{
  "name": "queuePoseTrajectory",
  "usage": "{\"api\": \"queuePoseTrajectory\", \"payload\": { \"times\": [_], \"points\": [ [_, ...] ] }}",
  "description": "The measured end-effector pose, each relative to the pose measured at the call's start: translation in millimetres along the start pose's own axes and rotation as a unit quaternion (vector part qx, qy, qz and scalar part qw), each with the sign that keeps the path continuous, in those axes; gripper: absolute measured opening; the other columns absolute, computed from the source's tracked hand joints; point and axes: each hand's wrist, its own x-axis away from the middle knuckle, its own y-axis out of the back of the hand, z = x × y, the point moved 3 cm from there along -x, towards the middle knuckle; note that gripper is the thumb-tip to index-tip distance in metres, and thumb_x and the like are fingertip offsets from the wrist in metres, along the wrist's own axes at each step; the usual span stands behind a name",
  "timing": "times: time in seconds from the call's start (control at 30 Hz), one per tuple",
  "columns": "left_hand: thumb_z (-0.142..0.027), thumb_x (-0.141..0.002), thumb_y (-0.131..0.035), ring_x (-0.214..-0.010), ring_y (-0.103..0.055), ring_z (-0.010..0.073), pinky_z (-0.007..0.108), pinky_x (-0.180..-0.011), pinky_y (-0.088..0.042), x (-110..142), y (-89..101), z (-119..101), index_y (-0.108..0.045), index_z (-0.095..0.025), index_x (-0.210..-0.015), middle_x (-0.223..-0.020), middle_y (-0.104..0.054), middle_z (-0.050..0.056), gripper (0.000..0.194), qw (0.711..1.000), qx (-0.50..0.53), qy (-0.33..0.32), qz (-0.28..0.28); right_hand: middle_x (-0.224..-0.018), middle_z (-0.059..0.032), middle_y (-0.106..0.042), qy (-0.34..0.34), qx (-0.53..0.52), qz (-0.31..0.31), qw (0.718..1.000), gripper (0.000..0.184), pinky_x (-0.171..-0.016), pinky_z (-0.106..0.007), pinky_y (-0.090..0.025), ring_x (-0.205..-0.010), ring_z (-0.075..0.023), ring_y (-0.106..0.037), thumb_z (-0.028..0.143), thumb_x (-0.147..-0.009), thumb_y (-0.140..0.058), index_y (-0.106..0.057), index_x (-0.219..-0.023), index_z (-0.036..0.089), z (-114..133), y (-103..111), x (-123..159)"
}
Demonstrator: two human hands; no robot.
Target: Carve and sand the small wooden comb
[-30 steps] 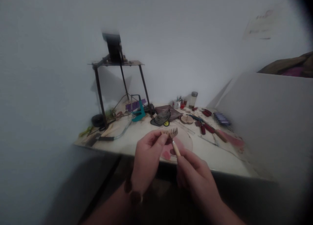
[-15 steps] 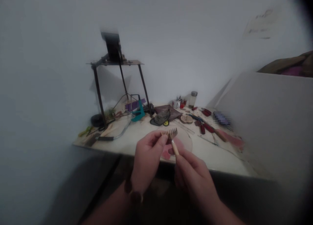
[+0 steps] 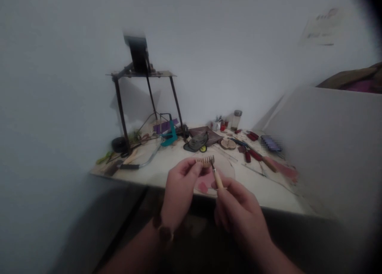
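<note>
My left hand (image 3: 180, 182) is closed, pinching a small wooden comb (image 3: 205, 161) with its teeth pointing up. In my closed right hand (image 3: 238, 202) is a slim hand tool with a pale wooden handle (image 3: 219, 181) and a metal collar. Its thin dark tip meets the comb's right end, near the last teeth; the exact shape of the tip is too small to make out. Both hands are above the table's front edge. Under them lies a round pale board (image 3: 228, 170) with pinkish patches.
A dark metal stand (image 3: 119, 107) rises at the back left. Near it lies a saw with a teal handle (image 3: 170, 135). Farther right are a wood slice (image 3: 228, 143), red-handled tools (image 3: 253, 154), a lidded jar (image 3: 236, 120) and a blurred-out item (image 3: 271, 143). A white panel (image 3: 328, 146) borders the right.
The comb has turned, so its row of teeth shows more broadside. My right hand has shifted slightly right and down, with the tool tilted more to the left at its tip.
</note>
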Motion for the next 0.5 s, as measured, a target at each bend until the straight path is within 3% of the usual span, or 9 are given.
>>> {"api": "queuePoseTrajectory", "payload": {
  "times": [0.2, 0.5],
  "points": [
    [-0.043, -0.103, -0.076, -0.103, -0.08, 0.0264, 0.037, -0.095, -0.063, 2, -1.3, 0, -0.086, -0.019, -0.109, -0.111, -0.087, 0.01, 0.027, 1.0, 0.015, -0.005, -0.006, -0.046, 0.009, -0.048, -0.034, 0.019, 0.0, 0.999, 0.06, -0.039, -0.019, -0.032, -0.038, -0.0099, -0.041, 0.072, -0.091, -0.08, -0.074, -0.112, 0.016, -17, 0, -11],
    [-0.04, -0.102, -0.076, -0.101, -0.079, 0.0252, 0.034, -0.095, -0.061, 4, -2.9, -6, -0.087, -0.02, -0.106, -0.108, -0.087, 0.008, 0.023, 0.999, -0.027, -0.021, -0.009, -0.043, 0.009, -0.05, -0.034, 0.003, 0.022, 0.999, 0.057, -0.039, -0.02, -0.033, -0.036, -0.0101, -0.04, 0.068, -0.094, -0.077, -0.074, -0.115, 0.015, -10, -1, -8]
  ]
}}
